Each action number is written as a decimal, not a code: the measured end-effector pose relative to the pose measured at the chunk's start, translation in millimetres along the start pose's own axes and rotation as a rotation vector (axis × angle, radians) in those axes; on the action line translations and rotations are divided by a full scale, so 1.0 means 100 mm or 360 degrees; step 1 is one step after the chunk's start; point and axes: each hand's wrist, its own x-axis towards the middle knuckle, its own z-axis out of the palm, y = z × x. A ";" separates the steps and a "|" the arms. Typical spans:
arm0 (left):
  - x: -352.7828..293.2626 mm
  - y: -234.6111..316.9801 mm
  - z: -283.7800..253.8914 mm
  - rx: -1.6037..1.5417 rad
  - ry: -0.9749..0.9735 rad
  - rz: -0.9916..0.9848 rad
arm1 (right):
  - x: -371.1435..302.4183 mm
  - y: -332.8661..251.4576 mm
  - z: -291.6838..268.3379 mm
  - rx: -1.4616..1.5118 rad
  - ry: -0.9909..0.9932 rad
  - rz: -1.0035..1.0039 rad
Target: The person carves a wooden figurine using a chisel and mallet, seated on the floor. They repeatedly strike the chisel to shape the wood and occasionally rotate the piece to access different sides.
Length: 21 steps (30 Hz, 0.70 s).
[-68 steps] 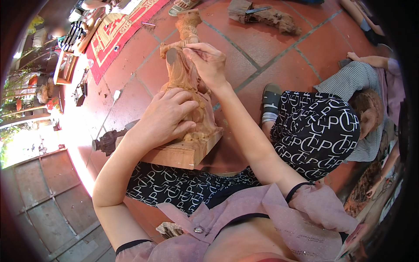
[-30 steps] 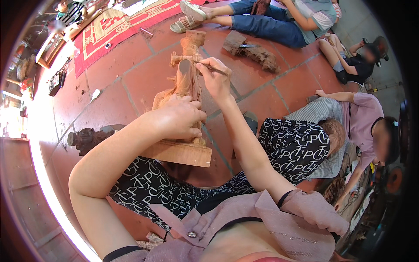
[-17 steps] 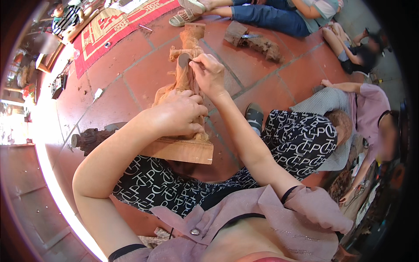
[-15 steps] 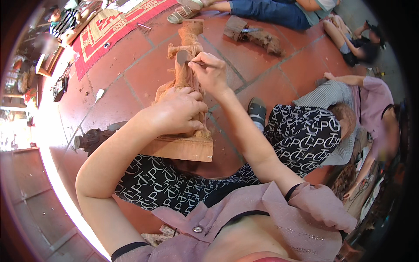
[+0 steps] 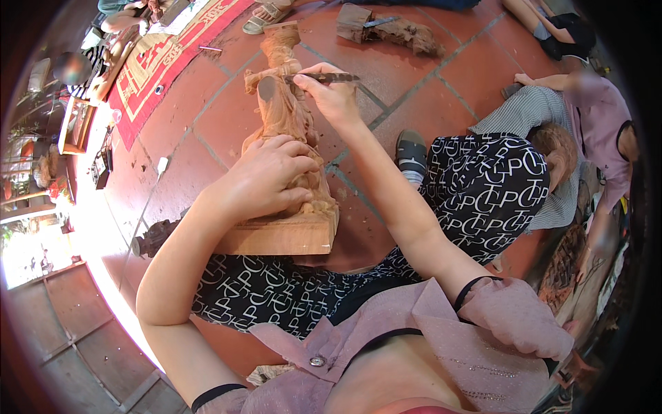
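A carved wooden statue [image 5: 279, 114] on a block base [image 5: 286, 238] leans away from me between my legs, its narrow top at the far end. My left hand [image 5: 272, 176] lies over its lower part, fingers curled around the carving just above the base. In my right hand [image 5: 332, 100] a slim, dark, mottled carving tool [image 5: 343, 78] is pinched between thumb and fingers. Its tip meets the statue's upper part, beside a smooth grey-brown oval patch [image 5: 266, 88]. The tip's exact shape is too small to tell.
A rough piece of wood [image 5: 407, 36] with a blade-like tool on it lies ahead on the red tile floor. A dark gnarled wood piece [image 5: 157, 238] is by my left arm. At far left spreads a red mat [image 5: 148, 76]. Another person [image 5: 596, 117] sits close on my right.
My right hand has turned so the tool's shaft now shows pointing right, its tip a little higher. The view has shifted slightly. My left hand stays on the statue.
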 end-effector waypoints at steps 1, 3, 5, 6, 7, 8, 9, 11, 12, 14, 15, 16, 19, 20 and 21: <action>0.00 0.03 -0.03 -0.0004 -0.0039 -0.0024 | 0.01 0.00 0.01 -0.0023 -0.0009 -0.0009; 0.00 0.04 -0.05 -0.0014 -0.0080 -0.0036 | 0.02 0.00 0.03 -0.0182 -0.0015 -0.0135; -0.01 0.02 -0.04 -0.0029 -0.0075 -0.0020 | 0.02 -0.03 0.09 -0.0321 -0.0023 -0.0288; -0.01 0.02 -0.04 -0.0033 -0.0068 -0.0014 | 0.02 -0.05 0.11 -0.0380 -0.0024 -0.0379; -0.01 0.02 -0.04 -0.0040 -0.0059 -0.0009 | 0.02 -0.06 0.13 -0.0440 -0.0027 -0.0468; -0.01 0.02 -0.04 -0.0046 -0.0051 -0.0004 | 0.02 -0.03 0.13 -0.0517 -0.0030 -0.0607; -0.01 0.02 -0.04 -0.0047 -0.0070 -0.0007 | 0.04 0.02 0.12 -0.0593 -0.0032 -0.0746; -0.01 0.02 -0.05 -0.0047 -0.0101 -0.0025 | 0.01 0.01 0.13 -0.0659 -0.0085 -0.0847; -0.03 0.02 -0.04 -0.0043 -0.0079 -0.0018 | -0.05 0.01 0.12 -0.0653 -0.0129 -0.0806; -0.03 -0.01 -0.01 -0.0029 -0.0036 0.0018 | -0.09 -0.03 0.08 -0.0620 -0.0194 -0.0730; -0.03 -0.02 -0.01 -0.0026 -0.0020 0.0023 | -0.09 -0.05 0.07 -0.0584 -0.0222 -0.0689; -0.04 -0.03 0.00 -0.0024 -0.0013 0.0025 | -0.10 -0.05 0.07 -0.0543 -0.0245 -0.0642; -0.01 -0.05 0.01 -0.0015 0.0009 0.0004 | 0.02 -0.07 0.12 -0.0564 -0.0083 -0.0713; 0.00 -0.04 0.02 -0.0013 0.0016 -0.0009 | 0.03 -0.02 0.15 -0.0544 -0.0117 -0.0647; -0.01 -0.04 0.02 -0.0016 0.0007 0.0006 | -0.01 0.01 0.17 -0.0594 -0.0120 -0.0712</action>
